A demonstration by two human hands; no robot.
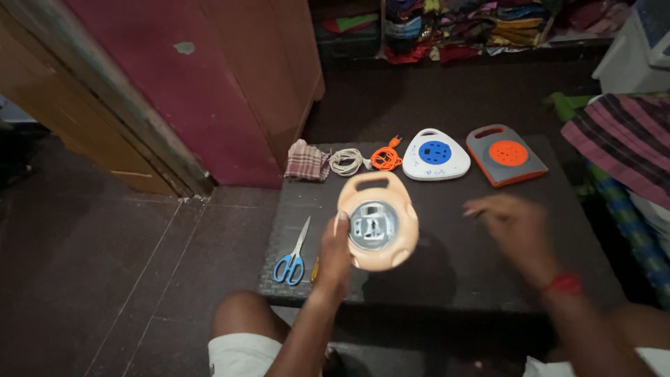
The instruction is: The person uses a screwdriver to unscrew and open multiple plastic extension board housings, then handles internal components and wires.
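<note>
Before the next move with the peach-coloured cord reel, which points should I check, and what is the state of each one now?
1. Left hand has a hold on the peach cord reel: ok, it grips the left edge and the reel is raised above the table.
2. Open metal centre of the reel faces up: ok.
3. Right hand is free: cannot tell, it is blurred over the table.
4. Scissors lie within reach: ok, on the table beside the left hand.
5. White cable and orange cable are coiled and apart from the reel: ok.
6. White-and-blue reel and grey-and-orange reel are out of the way: ok, at the far edge.
</note>
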